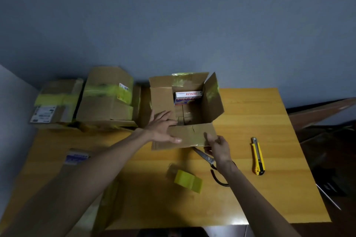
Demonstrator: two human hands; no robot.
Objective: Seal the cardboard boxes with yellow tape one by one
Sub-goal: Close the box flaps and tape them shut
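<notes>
An open cardboard box (pixel 212 106) stands at the middle back of the wooden table (pixel 260 121), its flaps marked with old yellow tape. Inside lies a white and red carton (pixel 187 97). My left hand (pixel 163 129) lies with straight fingers on the left flap, thumb on the near flap (pixel 190 134). My right hand (pixel 217 146) pinches that near flap's right edge. A roll of yellow tape (pixel 187 181) rests on the table in front of the box.
Two taped cardboard boxes (pixel 107 98) (pixel 55 102) stand at the back left. Scissors (pixel 208 158) lie partly under my right wrist. A yellow utility knife (pixel 257 157) lies to the right. Another box with a label (pixel 77 157) sits under my left arm.
</notes>
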